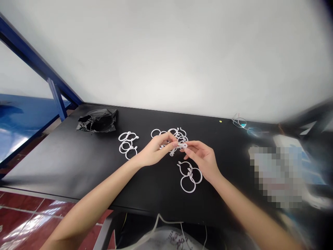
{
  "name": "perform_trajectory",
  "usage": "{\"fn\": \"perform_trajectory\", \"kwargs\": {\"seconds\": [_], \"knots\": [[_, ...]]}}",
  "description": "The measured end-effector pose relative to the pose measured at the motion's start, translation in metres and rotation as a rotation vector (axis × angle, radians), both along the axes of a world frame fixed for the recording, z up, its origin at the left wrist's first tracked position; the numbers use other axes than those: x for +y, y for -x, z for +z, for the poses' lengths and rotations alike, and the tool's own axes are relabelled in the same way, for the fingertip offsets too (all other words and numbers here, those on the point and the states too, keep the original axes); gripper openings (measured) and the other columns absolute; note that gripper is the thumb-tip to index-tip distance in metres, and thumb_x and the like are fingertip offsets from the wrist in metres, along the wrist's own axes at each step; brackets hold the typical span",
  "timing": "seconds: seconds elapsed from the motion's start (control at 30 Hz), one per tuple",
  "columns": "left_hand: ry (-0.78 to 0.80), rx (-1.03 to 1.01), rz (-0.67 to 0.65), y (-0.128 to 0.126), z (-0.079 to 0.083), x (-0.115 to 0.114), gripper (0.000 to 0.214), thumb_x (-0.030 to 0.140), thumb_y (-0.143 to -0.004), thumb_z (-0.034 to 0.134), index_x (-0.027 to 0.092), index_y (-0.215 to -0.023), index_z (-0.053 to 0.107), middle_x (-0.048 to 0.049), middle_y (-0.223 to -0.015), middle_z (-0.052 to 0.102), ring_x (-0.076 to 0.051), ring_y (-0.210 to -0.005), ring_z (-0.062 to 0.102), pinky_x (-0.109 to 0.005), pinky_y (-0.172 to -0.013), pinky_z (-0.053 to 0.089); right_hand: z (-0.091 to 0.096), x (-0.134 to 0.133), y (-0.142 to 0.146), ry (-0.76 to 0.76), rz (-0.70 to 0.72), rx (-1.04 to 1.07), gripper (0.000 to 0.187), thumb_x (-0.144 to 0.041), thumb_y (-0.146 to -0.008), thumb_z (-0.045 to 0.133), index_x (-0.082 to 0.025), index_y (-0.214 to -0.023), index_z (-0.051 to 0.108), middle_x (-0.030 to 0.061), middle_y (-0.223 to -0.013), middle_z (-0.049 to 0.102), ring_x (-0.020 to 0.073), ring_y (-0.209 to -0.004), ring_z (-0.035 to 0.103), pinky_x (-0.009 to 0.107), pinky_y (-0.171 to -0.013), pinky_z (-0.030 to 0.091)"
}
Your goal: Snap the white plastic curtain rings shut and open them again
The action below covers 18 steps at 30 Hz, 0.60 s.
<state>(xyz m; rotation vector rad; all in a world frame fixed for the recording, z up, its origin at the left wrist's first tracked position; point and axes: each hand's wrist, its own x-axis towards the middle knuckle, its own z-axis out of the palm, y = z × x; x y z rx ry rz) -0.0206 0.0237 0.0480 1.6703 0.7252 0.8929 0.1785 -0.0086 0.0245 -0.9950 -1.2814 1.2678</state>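
Over the middle of the black table, my left hand (156,150) pinches a white plastic curtain ring (184,146), seen nearly edge-on. My right hand (204,158) closes its thumb and fingers on the ring's other end, where a small eyelet shows. Behind and below the fingers lies a pile of similar white rings (183,133), partly hidden by my hands. One group of linked or overlapping rings (188,186) rests below my right hand. Another group of rings (126,146) lies left of my left hand; whether they are joined I cannot tell.
A crumpled black plastic bag (104,121) sits at the table's back left. Eyeglasses (239,123) lie near the wall at the back right. A blurred pale package (281,180) is at the right. Blue metal framing (39,52) stands on the left, and a cable (156,224) hangs below the front edge.
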Motion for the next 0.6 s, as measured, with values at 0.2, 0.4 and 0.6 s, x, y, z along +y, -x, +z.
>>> {"fn": "perform_trajectory", "kwargs": {"seconds": [0.2, 0.4, 0.6], "knots": [[0.242, -0.249, -0.071, -0.01, -0.003, -0.006, 0.024, 0.039, -0.094, 0.056, 0.016, -0.086, 0.054, -0.0052, -0.084, 0.064, -0.015, -0.084, 0.064, -0.034, -0.083, 0.051, -0.005, -0.006, 0.009, 0.036, 0.138, -0.047, 0.052, -0.025, -0.07, 0.081, -0.025, -0.116, 0.057, 0.004, -0.1, 0.065, 0.012, -0.066, 0.064, 0.024, -0.051, 0.057], [0.183, -0.112, 0.059, -0.003, -0.001, -0.003, 0.028, 0.041, -0.091, 0.059, 0.015, -0.08, 0.057, 0.0031, -0.062, 0.05, -0.008, -0.055, 0.046, -0.022, -0.055, 0.04, -0.005, -0.004, 0.006, -0.008, -0.09, -0.103, 0.027, -0.03, -0.076, 0.077, -0.02, -0.096, 0.063, 0.0013, -0.073, 0.067, 0.0143, -0.059, 0.064, 0.024, -0.046, 0.056], [0.098, -0.029, 0.256, 0.006, -0.002, 0.002, 0.03, 0.037, -0.087, 0.063, 0.014, -0.069, 0.056, 0.0051, -0.055, 0.044, -0.005, -0.05, 0.034, -0.019, -0.047, 0.027, -0.003, 0.003, -0.007, -0.259, -0.259, -0.304, 0.008, -0.026, -0.08, 0.073, -0.02, -0.077, 0.068, 0.0028, -0.074, 0.065, 0.0146, -0.062, 0.063, 0.028, -0.057, 0.058]]}}
